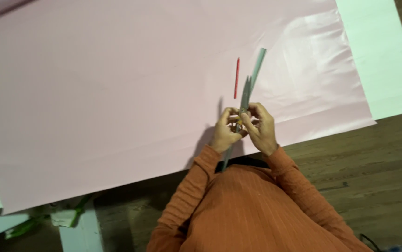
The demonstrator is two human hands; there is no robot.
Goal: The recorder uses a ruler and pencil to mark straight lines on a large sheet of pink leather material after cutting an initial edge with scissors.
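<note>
Both hands meet over the near edge of a large pink sheet (pixel 117 93) spread on a table. My left hand (pixel 225 130) and my right hand (pixel 260 128) pinch a long grey-green ruler (pixel 252 84) between them, with a small yellowish thing at the fingertips that I cannot make out. The ruler runs from my chest up and away over the sheet. A red pencil (pixel 236 78) lies on the sheet just left of the ruler, beyond my fingers. Orange ribbed sleeves cover both my arms.
A pale green table top (pixel 387 56) shows beyond the sheet at the right and far left. Dark wooden floor (pixel 373 168) lies to the right. A white table leg (pixel 77 231) with green tape stands at lower left.
</note>
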